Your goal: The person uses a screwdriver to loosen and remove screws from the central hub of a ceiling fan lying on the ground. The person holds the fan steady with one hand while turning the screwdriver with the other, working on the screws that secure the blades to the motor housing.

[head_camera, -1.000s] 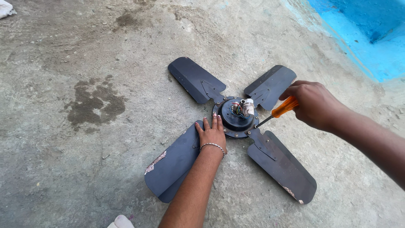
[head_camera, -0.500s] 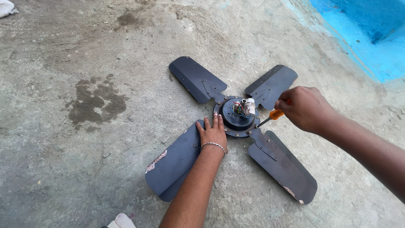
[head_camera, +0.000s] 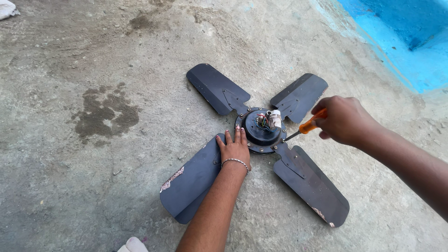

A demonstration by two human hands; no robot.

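A dark four-bladed ceiling fan [head_camera: 212, 86] lies flat on the concrete floor, its round motor hub [head_camera: 260, 130] facing up with loose wires and a small white capacitor on top. My left hand [head_camera: 234, 149] presses flat on the near-left blade right beside the hub, a thin bracelet on the wrist. My right hand [head_camera: 344, 119] grips an orange-handled screwdriver [head_camera: 308, 127]; its tip touches the hub's right rim where the near-right blade [head_camera: 310, 184] joins.
A dark damp stain [head_camera: 105, 113] marks the floor to the left. A bright blue painted surface [head_camera: 401, 42] runs along the upper right. A white cloth scrap [head_camera: 7, 8] lies at the top-left corner, and something pale [head_camera: 133, 245] pokes in at the bottom edge.
My right hand has shifted slightly back and forth with the screwdriver at the hub's right rim. The left hand and fan have stayed put.
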